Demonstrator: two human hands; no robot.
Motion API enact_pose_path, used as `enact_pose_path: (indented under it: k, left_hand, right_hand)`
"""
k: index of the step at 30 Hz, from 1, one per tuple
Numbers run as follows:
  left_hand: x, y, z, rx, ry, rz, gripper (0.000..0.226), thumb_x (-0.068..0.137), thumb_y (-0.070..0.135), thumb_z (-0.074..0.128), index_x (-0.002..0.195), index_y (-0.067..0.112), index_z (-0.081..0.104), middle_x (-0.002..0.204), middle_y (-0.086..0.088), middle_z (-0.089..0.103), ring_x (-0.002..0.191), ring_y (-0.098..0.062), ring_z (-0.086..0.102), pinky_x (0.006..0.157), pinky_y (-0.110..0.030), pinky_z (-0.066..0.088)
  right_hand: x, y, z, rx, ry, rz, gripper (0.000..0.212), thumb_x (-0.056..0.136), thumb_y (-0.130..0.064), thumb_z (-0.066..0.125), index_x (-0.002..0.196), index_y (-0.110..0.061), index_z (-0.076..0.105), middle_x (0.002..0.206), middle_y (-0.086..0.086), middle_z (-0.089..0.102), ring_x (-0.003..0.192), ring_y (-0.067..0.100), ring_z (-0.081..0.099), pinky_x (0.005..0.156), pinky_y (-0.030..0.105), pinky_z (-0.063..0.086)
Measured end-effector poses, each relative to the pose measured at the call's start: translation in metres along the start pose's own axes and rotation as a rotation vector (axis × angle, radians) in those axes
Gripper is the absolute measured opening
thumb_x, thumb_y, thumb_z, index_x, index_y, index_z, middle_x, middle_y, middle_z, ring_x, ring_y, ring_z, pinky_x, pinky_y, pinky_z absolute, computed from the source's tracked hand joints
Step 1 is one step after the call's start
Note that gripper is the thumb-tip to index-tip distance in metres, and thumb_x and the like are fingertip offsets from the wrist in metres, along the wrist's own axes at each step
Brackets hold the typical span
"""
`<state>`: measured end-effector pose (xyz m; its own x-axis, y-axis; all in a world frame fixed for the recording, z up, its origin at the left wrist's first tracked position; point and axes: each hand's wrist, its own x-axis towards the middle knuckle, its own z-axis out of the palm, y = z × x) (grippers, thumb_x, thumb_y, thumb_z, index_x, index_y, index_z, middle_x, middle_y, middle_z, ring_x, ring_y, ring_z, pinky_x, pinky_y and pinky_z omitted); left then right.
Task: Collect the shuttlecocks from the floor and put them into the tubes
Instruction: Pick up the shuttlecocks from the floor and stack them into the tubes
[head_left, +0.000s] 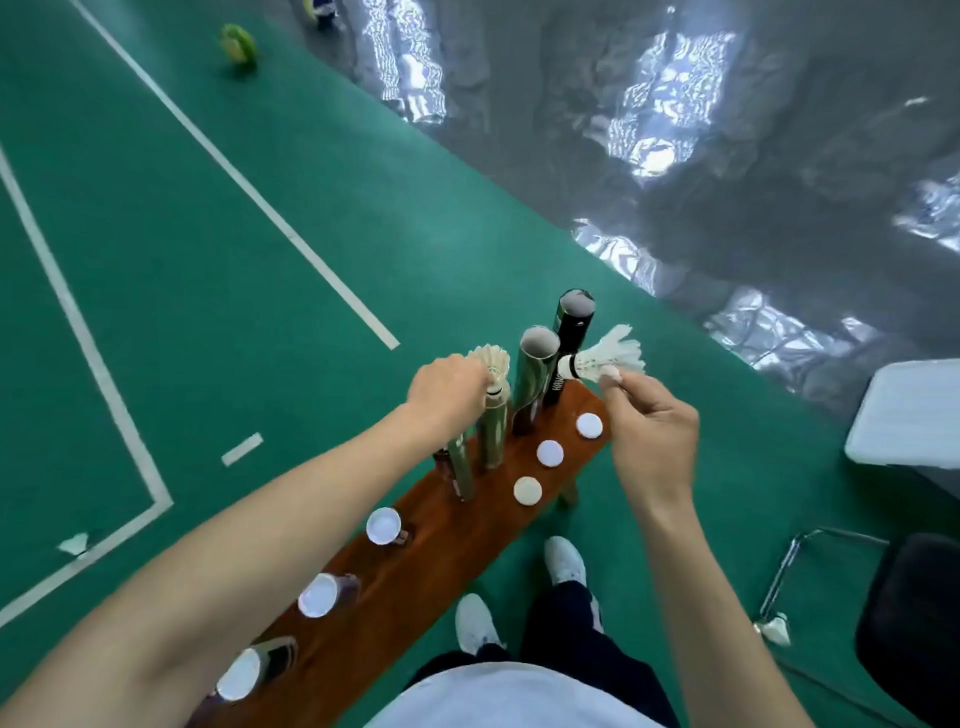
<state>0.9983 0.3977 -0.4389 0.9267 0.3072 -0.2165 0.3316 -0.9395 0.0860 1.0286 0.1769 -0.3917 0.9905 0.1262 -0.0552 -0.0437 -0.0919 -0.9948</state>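
**Feeding two shuttles into the open tubes**

Pinching a shuttle (605, 359) in my right hand (652, 441), I have it lying nearly level, cork to the left and feathers fanned out to the right. My thumb and forefinger close narrowly on the feather base. The cork sits just beside the rim of the green tube (535, 374), with the black tube (571, 338) right behind it. The tubes stand upright, so the shuttle's long axis lies across theirs; I judge it must tip cork-down before it can drop in. The right hand is the nearer one to both open mouths.

My left hand (449, 392) curls its fingers round a second shuttle (492, 364), which stands upright, feathers up, its cork already at the mouth of a third tube (493, 431). That one looks ready to be pushed straight down.

All the tubes stand on a wooden bench (415, 566), with white caps (549, 453) lying beside them. Another shuttle lies on the floor (75, 543) to my left, well apart.

White lettering runs down the black tube, partly hidden; I cannot read it fully.
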Motion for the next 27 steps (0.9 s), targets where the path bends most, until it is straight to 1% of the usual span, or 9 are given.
enact_pose_path:
  k: [6, 9, 11, 13, 16, 18, 21, 24, 27]
  left_hand:
    - [0.039, 0.007, 0.028, -0.004, -0.159, -0.054, 0.036, 0.085, 0.006, 0.052, 0.108, 0.025, 0.072, 0.099, -0.006, 0.070, 0.089, -0.034, 0.067, 0.064, -0.035, 0.043]
    - [0.053, 0.012, 0.039, -0.006, -0.330, -0.060, 0.032, 0.083, 0.012, 0.051, 0.107, 0.023, 0.069, 0.103, -0.004, 0.068, 0.091, -0.033, 0.065, 0.065, -0.036, 0.042]
    - [0.060, 0.017, 0.042, -0.029, -0.442, -0.080, 0.022, 0.082, 0.018, 0.052, 0.097, 0.021, 0.067, 0.099, -0.004, 0.066, 0.083, -0.031, 0.060, 0.066, -0.035, 0.043]
    - [0.067, 0.021, 0.045, -0.042, -0.524, -0.113, 0.005, 0.081, 0.020, 0.052, 0.080, 0.019, 0.057, 0.089, -0.004, 0.062, 0.076, -0.029, 0.054, 0.064, -0.034, 0.043]
    - [0.074, 0.026, 0.046, -0.035, -0.584, -0.148, 0.005, 0.083, 0.020, 0.052, 0.087, 0.018, 0.054, 0.096, -0.007, 0.065, 0.078, -0.030, 0.056, 0.064, -0.034, 0.043]
    - [0.075, 0.027, 0.050, -0.031, -0.604, -0.162, 0.012, 0.085, 0.020, 0.052, 0.095, 0.019, 0.058, 0.106, -0.008, 0.068, 0.091, -0.033, 0.064, 0.068, -0.034, 0.044]
    - [0.078, 0.030, 0.054, -0.026, -0.571, -0.179, 0.022, 0.086, 0.020, 0.051, 0.103, 0.015, 0.065, 0.111, -0.011, 0.069, 0.101, -0.034, 0.067, 0.070, -0.034, 0.043]
    - [0.079, 0.032, 0.051, -0.046, -0.567, -0.201, 0.011, 0.086, 0.018, 0.052, 0.093, 0.017, 0.061, 0.106, -0.010, 0.070, 0.092, -0.032, 0.065, 0.068, -0.034, 0.042]
    - [0.073, 0.028, 0.038, -0.063, -0.579, -0.232, 0.019, 0.089, 0.016, 0.055, 0.104, 0.017, 0.066, 0.104, -0.007, 0.067, 0.079, -0.028, 0.056, 0.066, -0.032, 0.044]
  right_hand:
    - [0.069, 0.008, 0.022, -0.042, -0.135, 0.016, 0.014, 0.096, -0.017, 0.071, 0.100, -0.023, 0.083, 0.101, -0.015, 0.077, 0.100, -0.002, 0.070, 0.083, 0.009, 0.049]
    - [0.099, 0.012, 0.034, -0.056, -0.205, 0.005, 0.015, 0.096, -0.011, 0.070, 0.101, -0.017, 0.083, 0.100, -0.016, 0.077, 0.098, -0.003, 0.070, 0.084, 0.008, 0.048]
    - [0.119, 0.016, 0.044, -0.097, -0.272, 0.010, 0.016, 0.096, -0.010, 0.070, 0.102, -0.017, 0.083, 0.101, -0.017, 0.077, 0.100, -0.004, 0.070, 0.086, 0.009, 0.049]
    - [0.135, 0.020, 0.052, -0.115, -0.311, 0.007, 0.017, 0.095, -0.009, 0.070, 0.104, -0.016, 0.083, 0.103, -0.015, 0.077, 0.101, -0.004, 0.069, 0.088, 0.010, 0.050]
    - [0.153, 0.028, 0.063, -0.166, -0.374, -0.021, 0.017, 0.095, -0.009, 0.069, 0.105, -0.015, 0.083, 0.104, -0.016, 0.076, 0.099, -0.007, 0.068, 0.085, 0.005, 0.046]
    - [0.158, 0.034, 0.067, -0.205, -0.424, -0.061, 0.017, 0.097, -0.011, 0.069, 0.106, -0.015, 0.083, 0.103, -0.019, 0.074, 0.097, -0.007, 0.068, 0.084, 0.004, 0.045]
    - [0.162, 0.045, 0.071, -0.288, -0.514, -0.133, 0.017, 0.098, -0.013, 0.068, 0.106, -0.017, 0.082, 0.104, -0.021, 0.074, 0.097, -0.001, 0.070, 0.083, 0.013, 0.053]
    - [0.163, 0.055, 0.071, -0.439, -0.582, -0.284, 0.019, 0.097, -0.016, 0.068, 0.110, -0.021, 0.081, 0.111, -0.015, 0.076, 0.100, 0.001, 0.070, 0.085, 0.027, 0.060]
    - [0.158, 0.067, 0.070, -0.558, -0.660, -0.441, 0.020, 0.097, -0.019, 0.069, 0.112, -0.023, 0.081, 0.114, -0.010, 0.077, 0.100, 0.007, 0.072, 0.081, 0.035, 0.062]
